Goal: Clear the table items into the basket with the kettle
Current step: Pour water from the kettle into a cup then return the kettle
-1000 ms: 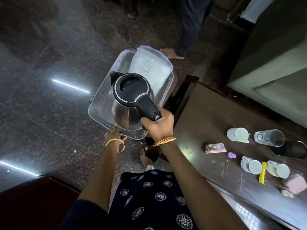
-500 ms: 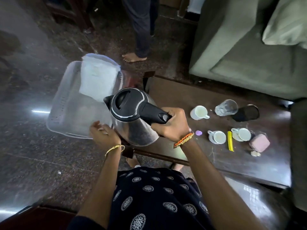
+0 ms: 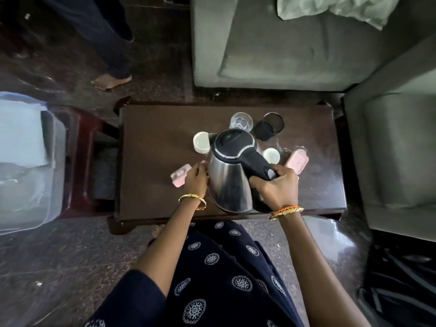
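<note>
A steel kettle with a black lid and handle hangs over the dark wooden table. My right hand is shut on its black handle. My left hand rests flat against the kettle's left side. The kettle hides part of the table items: two white cups, a clear glass, a black mesh cup, and pink boxes. The pale perforated basket with a white bag in it sits at the far left on a low stool.
Grey-green sofas border the table at the back and right. Another person's leg and bare foot stand on the stone floor at the back left. Black cables lie on the floor at the lower right.
The kettle has moved right, from above the basket to over the table's cups. The view swung right, leaving the basket at the left edge. My left hand shifted from the basket's rim to the kettle's side.
</note>
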### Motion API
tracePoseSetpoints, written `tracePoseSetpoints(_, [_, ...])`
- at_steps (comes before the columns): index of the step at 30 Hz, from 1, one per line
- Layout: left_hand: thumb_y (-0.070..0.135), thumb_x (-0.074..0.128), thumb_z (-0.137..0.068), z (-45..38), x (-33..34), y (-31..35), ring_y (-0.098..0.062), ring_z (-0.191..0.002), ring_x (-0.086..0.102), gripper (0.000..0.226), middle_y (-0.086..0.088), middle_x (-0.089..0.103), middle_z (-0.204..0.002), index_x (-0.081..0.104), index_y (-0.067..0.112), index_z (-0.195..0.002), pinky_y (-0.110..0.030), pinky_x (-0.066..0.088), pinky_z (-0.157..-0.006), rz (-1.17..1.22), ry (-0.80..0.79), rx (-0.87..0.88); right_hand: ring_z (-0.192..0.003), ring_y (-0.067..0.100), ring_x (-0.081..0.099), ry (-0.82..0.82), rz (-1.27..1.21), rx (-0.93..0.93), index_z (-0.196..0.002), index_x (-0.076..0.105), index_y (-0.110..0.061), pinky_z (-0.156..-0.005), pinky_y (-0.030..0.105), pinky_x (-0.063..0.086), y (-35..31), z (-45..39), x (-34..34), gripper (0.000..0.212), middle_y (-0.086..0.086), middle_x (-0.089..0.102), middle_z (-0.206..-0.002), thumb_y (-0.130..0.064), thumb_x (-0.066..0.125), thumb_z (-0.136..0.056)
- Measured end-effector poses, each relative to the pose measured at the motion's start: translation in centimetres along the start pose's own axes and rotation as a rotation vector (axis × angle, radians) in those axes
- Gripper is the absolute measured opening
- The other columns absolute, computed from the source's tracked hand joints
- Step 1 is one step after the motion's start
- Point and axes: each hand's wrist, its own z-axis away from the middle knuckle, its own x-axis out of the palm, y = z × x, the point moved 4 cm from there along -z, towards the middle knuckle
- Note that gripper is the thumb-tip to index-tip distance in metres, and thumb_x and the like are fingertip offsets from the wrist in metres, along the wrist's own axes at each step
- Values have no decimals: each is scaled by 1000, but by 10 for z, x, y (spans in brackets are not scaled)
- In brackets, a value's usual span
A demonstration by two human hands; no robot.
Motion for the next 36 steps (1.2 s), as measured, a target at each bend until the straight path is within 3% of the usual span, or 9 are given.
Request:
tracePoseSetpoints(3, [37,41,-96,-9,48,4,-27,-79,56,39,-21,68,-87,66,9,-86,-36,45,-80,-89,-111,-35,-47,13,26,101,12,62,-45,39,-6,-38,23,25,17,-19,-26,32,-1,34,-48,-28,63,-45])
tracePoseSetpoints(6, [40,39,-96,-17,82,10,-19,-84,54,42,-9,65,-92,67,9,-97,-29,41,-81,-55,-202,-75,-41,11,26,148,6,101,-42,37,-13,-32,12,21,26,-39,-40,32,-5,33,-43,-27,65,-46])
tracePoseSetpoints(12, [45,30,-97,-39,118,17,-29,-116,55,52,-14,57,-130,56,10,-125,-47,46,-101,8,-320,-248,-41,8,36,128,57,154,-49,50,-12,-31,9,27,26,-83,-42,22,-3,43,-48,-24,68,-51])
tracePoseSetpoints(17, [48,26,-98,-53,125,13,-25,-104,56,56,-9,57,-117,50,9,-130,-42,49,-92,58,-337,-389,-48,18,40,86,203,153,-48,50,-8,-44,25,36,13,-112,-28,31,3,44,-49,-34,66,-47])
tracePoseSetpoints(24, [51,25,-97,-66,129,12,-28,-96,55,58,-11,55,-110,49,8,-128,-42,50,-86,54,-361,-527,-46,20,50,71,311,194,-48,53,-13,-43,23,35,6,-140,-12,29,-2,49,-43,-36,70,-54])
tracePoseSetpoints(26, [51,25,-97,-69,131,10,-28,-96,56,60,-15,58,-107,51,5,-125,-42,51,-92,35,-352,-519,-52,27,53,82,344,210,-49,54,-11,-51,27,42,4,-144,-11,32,0,50,-44,-40,67,-51])
tracePoseSetpoints(29, [49,26,-98,-74,133,9,-28,-93,58,60,-13,61,-97,53,3,-124,-34,52,-79,43,-345,-495,-59,32,60,79,365,227,-53,60,-8,-60,39,53,-1,-150,-11,35,5,56,-49,-42,67,-52])
tracePoseSetpoints(33, [50,28,-97,-79,139,6,-33,-105,60,59,-19,60,-120,51,5,-127,-39,53,-85,50,-348,-513,-61,33,61,68,343,242,-49,54,-12,-53,35,50,-6,-159,-11,31,2,54,-49,-41,66,-53])
tracePoseSetpoints(36, [50,28,-97,-75,142,8,-31,-95,59,58,-19,60,-120,50,6,-126,-34,53,-70,118,-358,-553,-63,33,62,53,350,273,-46,49,-16,-54,33,50,-12,-166,-11,32,2,54,-51,-44,64,-49])
